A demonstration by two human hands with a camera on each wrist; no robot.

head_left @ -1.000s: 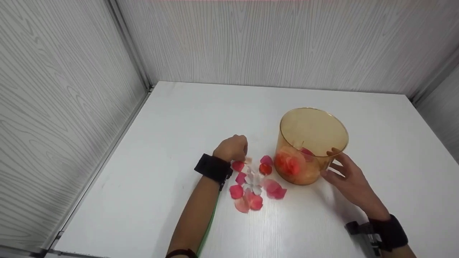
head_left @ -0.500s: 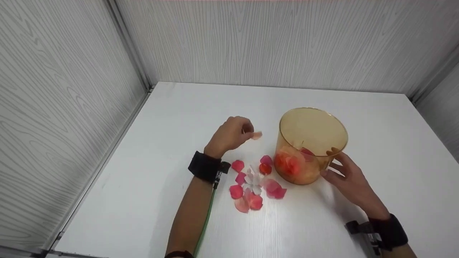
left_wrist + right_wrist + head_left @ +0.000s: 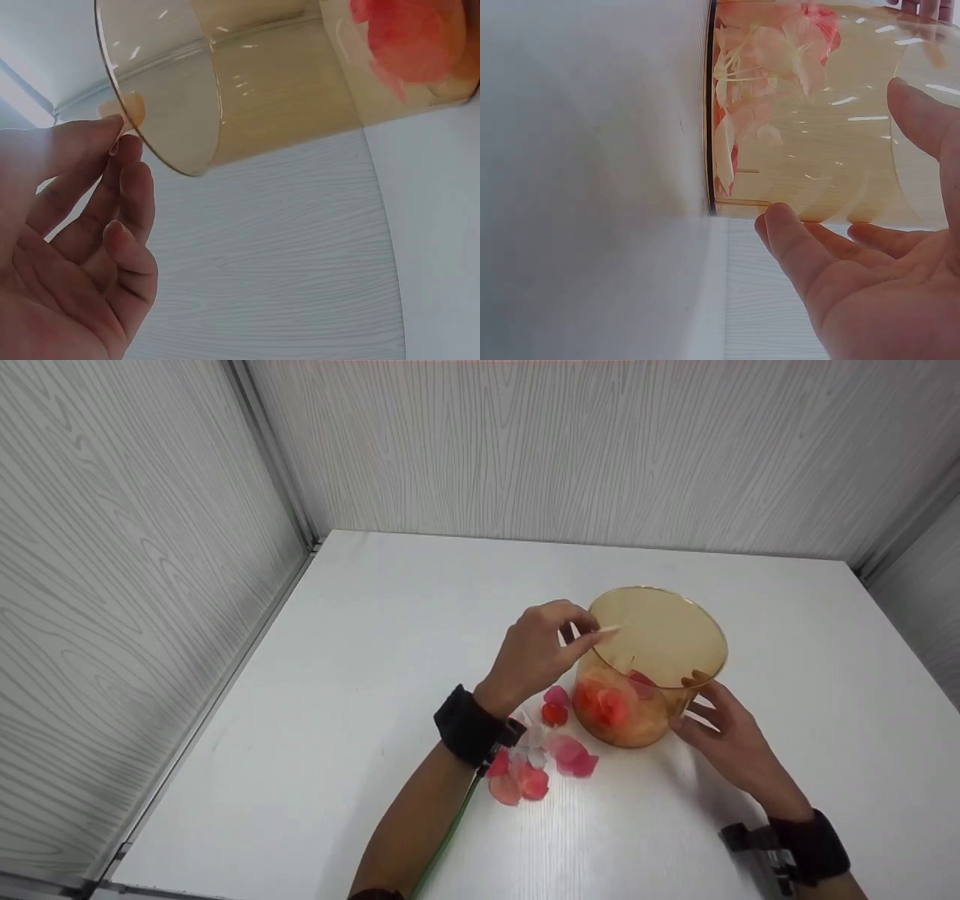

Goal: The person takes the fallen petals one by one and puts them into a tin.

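My left hand pinches a pale peach petal between thumb and fingertips. The petal lies over the left side of the rim of a see-through amber container. In the left wrist view, my left hand is beside the container's mouth and the petal is at its edge. The container stands upright on the white table. At its right side my right hand grips the wall, thumb and fingers round it, as the right wrist view also shows. Red and peach petals lie at the container's bottom.
Pink and coral petals lie loose on the white table left of the container, with white petals among them. My left forearm and wrist strap partly cover this group. Pale wood-grain panels stand along the back and sides.
My left hand has lifted the peach petal from the table and carried it up and to the right, to the container's rim. My right hand and the container stay nearly still.
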